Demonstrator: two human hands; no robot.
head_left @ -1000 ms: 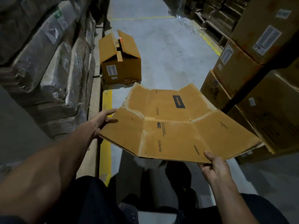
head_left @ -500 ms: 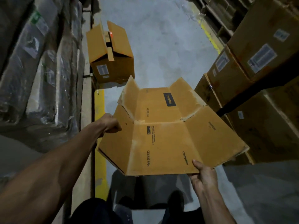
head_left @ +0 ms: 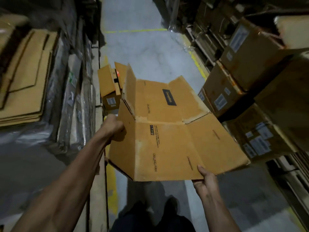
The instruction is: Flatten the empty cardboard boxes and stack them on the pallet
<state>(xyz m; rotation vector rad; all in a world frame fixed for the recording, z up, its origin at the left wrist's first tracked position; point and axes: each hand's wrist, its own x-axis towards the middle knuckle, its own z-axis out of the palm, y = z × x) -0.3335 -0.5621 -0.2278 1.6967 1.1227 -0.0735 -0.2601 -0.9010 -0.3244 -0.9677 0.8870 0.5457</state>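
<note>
Gripping the near edge of the flattened box [head_left: 168,131], the right hand [head_left: 206,182] pinches it thumb-on-top; the left hand [head_left: 113,127] curls round its left flap. Beyond, an open box [head_left: 110,87] sits beside the aisle floor [head_left: 147,52]; flattened sheets [head_left: 25,77] lie stacked at left.

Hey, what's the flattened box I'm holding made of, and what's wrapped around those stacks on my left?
The flattened box looks like brown corrugated cardboard, matte and uncoated: creased fold lines, pale scuffed patches, frayed flap edges, black print. The wrap on the left stacks is probably clear plastic stretch film: glossy, wrinkled, with light glinting off its folds. What it covers is too dim to tell.
</note>
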